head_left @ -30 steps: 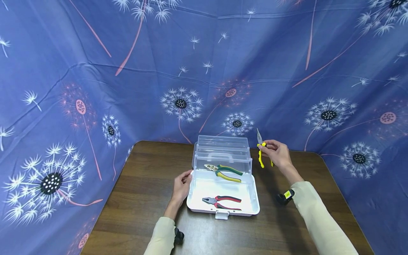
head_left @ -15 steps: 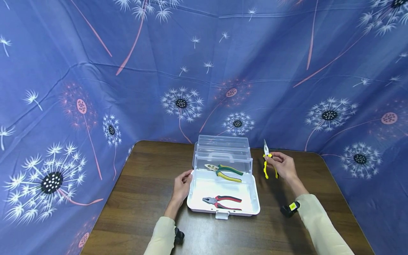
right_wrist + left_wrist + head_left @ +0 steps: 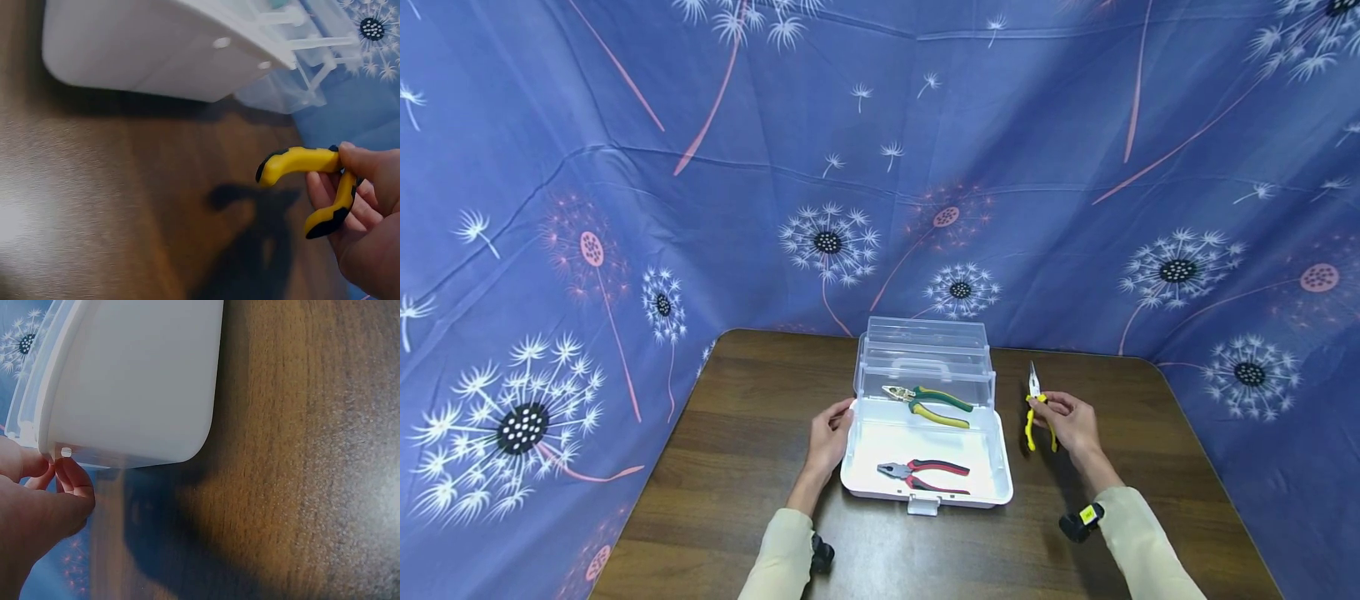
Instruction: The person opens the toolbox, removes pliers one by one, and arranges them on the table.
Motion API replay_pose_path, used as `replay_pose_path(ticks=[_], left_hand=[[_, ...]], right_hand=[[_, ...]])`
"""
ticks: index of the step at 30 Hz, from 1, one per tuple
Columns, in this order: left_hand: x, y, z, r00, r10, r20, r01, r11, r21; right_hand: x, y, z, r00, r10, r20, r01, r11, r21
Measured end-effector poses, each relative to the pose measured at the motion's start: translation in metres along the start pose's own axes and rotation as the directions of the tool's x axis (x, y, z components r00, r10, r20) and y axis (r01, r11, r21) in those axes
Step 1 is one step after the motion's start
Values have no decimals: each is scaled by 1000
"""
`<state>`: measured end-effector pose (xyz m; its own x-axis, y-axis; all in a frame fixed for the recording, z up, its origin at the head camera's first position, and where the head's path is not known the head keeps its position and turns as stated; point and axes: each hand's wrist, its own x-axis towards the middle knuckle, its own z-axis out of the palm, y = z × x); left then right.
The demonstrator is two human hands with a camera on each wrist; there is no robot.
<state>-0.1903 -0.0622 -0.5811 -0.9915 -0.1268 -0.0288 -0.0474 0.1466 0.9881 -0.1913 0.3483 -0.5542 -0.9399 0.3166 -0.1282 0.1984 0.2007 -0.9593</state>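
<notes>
In the head view my right hand (image 3: 1071, 425) holds long-nose pliers (image 3: 1031, 425) with yellow and black handles, jaws pointing away. The right wrist view shows the spread yellow handles (image 3: 300, 162) above the table. My left hand (image 3: 827, 440) grips the back left rim of a white toolbox (image 3: 850, 479); in the left wrist view thumb and fingers pinch that rim. Its clear lid and trays are folded back. Combination pliers with green and yellow handles (image 3: 940, 419) lie across the tray area, and pliers with red and black handles (image 3: 936, 468) lie in the white base.
The toolbox stands on a brown wooden table (image 3: 737, 417), its latch (image 3: 922, 506) at the front. A blue curtain (image 3: 737, 267) with dandelion prints hangs behind the table and along both sides.
My right hand has moved the long-nose pliers toward me, down and slightly right, closer to the table. The left hand and the toolbox have stayed put.
</notes>
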Motion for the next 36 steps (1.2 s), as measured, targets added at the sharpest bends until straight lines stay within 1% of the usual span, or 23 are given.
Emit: replay_pose_path(ticks=[6,12,17,20,22,25,28,34,36], left_hand=[[1,-1,0,1000,-1,1,1,1000,-5],[1,-2,-1,1000,7,3,-7,1000,-12],[0,-2,-1,1000,9,6,-8,1000,-17],[0,-2,-2,1000,11,7,-11,1000,-20],[0,-2,-2,1000,14,9,-14,1000,-21],[0,-1,-1,1000,18,9,-18,999,-26],[0,0,-1,1000,14,6,-14,999,-30],[-1,-1,-1,1000,22,3,-22,999,-25],[0,-2,-1,1000,17,1,-17,1000,-25]], right_hand=[[-6,20,2,996,86,-25,-87,994,-70],[-8,33,4,992,120,-38,-124,983,-136],[-8,37,5,992,110,-55,-117,980,-162],[-6,41,5,995,73,-75,-88,971,-224],[-6,42,5,994,46,-96,-73,951,-302],[-7,41,3,993,6,-114,-54,906,-420],[-10,39,1,993,-23,-113,-37,866,-498],[-12,39,-4,996,-57,-65,11,829,-559],[-13,38,-5,997,-63,-47,25,824,-566]])
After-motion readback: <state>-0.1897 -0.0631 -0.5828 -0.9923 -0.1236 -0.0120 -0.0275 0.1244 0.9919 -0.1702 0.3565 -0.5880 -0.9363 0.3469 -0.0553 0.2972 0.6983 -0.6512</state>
